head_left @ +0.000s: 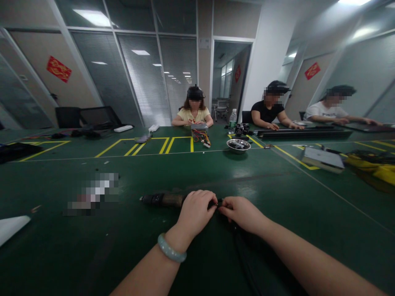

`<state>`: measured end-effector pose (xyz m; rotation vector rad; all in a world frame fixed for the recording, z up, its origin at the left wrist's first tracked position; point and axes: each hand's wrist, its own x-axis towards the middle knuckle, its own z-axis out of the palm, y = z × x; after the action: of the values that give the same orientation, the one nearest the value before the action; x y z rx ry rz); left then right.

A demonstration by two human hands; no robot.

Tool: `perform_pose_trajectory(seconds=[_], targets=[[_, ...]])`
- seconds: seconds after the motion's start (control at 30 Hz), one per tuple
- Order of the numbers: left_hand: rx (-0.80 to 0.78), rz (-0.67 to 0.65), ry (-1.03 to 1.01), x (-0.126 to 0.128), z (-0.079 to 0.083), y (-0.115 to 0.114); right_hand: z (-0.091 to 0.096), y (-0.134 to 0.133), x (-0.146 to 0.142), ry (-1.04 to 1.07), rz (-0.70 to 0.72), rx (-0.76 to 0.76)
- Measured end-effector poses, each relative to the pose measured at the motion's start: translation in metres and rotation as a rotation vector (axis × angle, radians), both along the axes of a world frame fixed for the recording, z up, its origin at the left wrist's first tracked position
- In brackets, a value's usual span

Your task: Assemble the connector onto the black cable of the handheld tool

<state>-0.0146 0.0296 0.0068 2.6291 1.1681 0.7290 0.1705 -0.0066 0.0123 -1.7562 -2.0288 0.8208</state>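
A dark, corded electric screwdriver (171,200) lies on the green table (132,242), its narrow tip pointing left. My left hand (197,211) is closed over its rear end, thumb and fingertips together on the right side. Close beside it, my right hand (242,211) pinches at the same end of the tool. What sits between those fingertips is too small and partly hidden to name. From below the right hand a black cable (242,255) runs down toward the near edge.
A metal bowl (238,142) of dark parts stands beyond my hands, near a plastic bottle (232,119). Three people sit across the table, one behind a metal box (200,130) with coloured wires. A flat grey box (322,159) lies right. At far left is a white object (12,228).
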Motion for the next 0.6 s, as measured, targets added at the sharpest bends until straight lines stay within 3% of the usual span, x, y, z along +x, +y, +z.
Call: perform_pose_trajectory(seconds=[0.6], targets=[[0.004, -0.009, 0.015, 0.0004, -0.0005, 0.0002, -0.0037, 0.0017, 0.0023, -0.002, -0.028, 0.044]])
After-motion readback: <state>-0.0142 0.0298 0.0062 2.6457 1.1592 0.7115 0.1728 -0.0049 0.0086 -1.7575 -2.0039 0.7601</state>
